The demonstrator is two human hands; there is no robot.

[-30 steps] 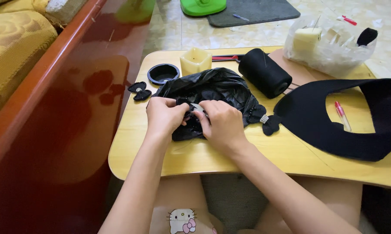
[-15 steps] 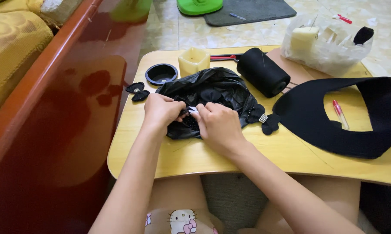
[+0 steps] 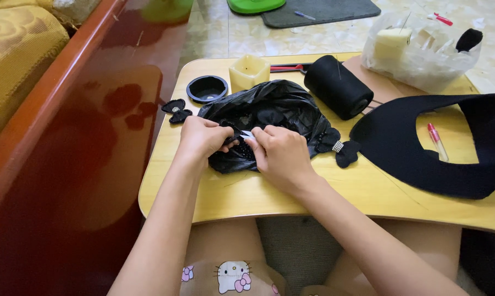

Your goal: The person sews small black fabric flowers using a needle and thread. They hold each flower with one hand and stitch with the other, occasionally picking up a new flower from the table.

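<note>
A low wooden table (image 3: 269,194) with rounded corners carries everything. Near its far left corner sits a small black round lid (image 3: 207,88), and just beside it a pale yellow candle (image 3: 249,71). A small black bow (image 3: 176,110) lies at the left edge. A crumpled black plastic bag (image 3: 283,109) fills the middle, with both hands resting on it. Behind it a big spool of black thread (image 3: 338,86) lies on its side. Another black bow (image 3: 339,147) lies just right of the bag. A curved piece of black fabric (image 3: 423,159) spreads toward the right edge, around a red-capped pen (image 3: 437,141). A clear bag of bits (image 3: 420,49) sits at the far right corner.
</note>
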